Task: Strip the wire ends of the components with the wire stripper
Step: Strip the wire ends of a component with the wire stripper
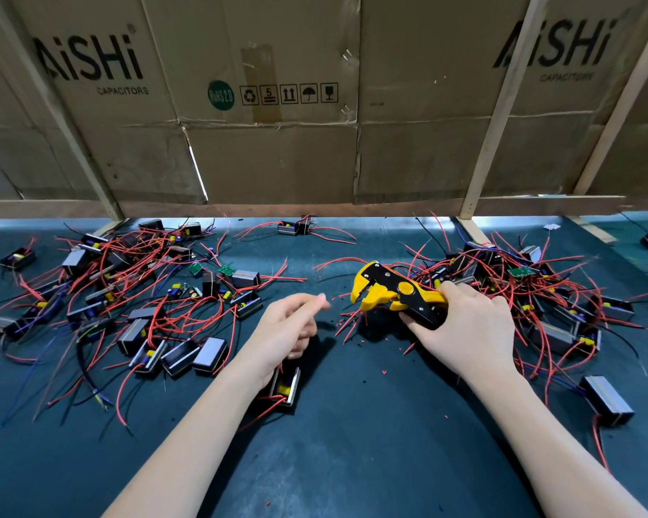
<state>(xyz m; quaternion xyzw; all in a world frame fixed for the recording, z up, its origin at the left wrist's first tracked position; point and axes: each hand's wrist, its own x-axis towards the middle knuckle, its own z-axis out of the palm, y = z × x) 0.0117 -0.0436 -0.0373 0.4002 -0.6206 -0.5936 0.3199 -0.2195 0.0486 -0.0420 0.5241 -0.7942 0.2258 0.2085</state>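
1. Looking nearest first: one component (286, 386), a small black housing with a yellow part inside, lies on the dark green mat (352, 443) directly under my left wrist; red leads trail from it toward me.
2. Left hand (289, 330) hovers above it, blurred, fingers loosely bent, holding nothing that I can make out.
3. Right hand (461, 330) grips the handles of the yellow-and-black wire stripper (397, 291). The jaws stand apart, pointing left, and no wire sits between them.
4. Red insulation offcuts (384, 372) speckle the mat between and below the hands. I judge several ends already stripped.
5. Farther out: a left pile of components (128, 286) and a right pile of components (532, 293), both tangled in red wire. I cannot tell which is finished. A good share of the work appears to remain.
6. Farthest: flattened cardboard cartons (270, 143) on a wooden frame.
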